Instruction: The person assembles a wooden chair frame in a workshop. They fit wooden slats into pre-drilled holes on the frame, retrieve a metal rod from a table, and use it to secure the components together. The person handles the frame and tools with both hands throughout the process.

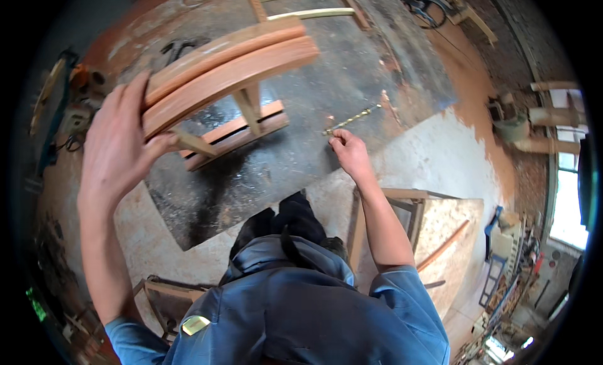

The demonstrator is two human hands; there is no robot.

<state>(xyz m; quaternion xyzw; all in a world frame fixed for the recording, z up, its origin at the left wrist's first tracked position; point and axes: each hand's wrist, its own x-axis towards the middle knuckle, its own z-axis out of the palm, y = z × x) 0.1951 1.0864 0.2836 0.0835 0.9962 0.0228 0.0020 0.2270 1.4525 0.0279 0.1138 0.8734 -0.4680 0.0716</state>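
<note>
My left hand (pixel 119 136) grips the curved top rail of a wooden chair frame (pixel 229 67), holding it tilted above a dark metal-topped work surface (pixel 301 133). The frame has two curved reddish-brown rails, short uprights and lower slats. My right hand (pixel 350 153) reaches out over the surface and pinches the near end of a long twisted drill bit (pixel 355 119) that lies on it. My blue sleeves and jacket fill the lower middle of the view.
A second pale wooden frame (pixel 308 4) lies at the far end of the surface. Power tools and cables (pixel 75 107) sit at the left. Sawdust covers the floor (pixel 452 151). A wooden frame with a chipboard panel (pixel 440 233) stands at my right.
</note>
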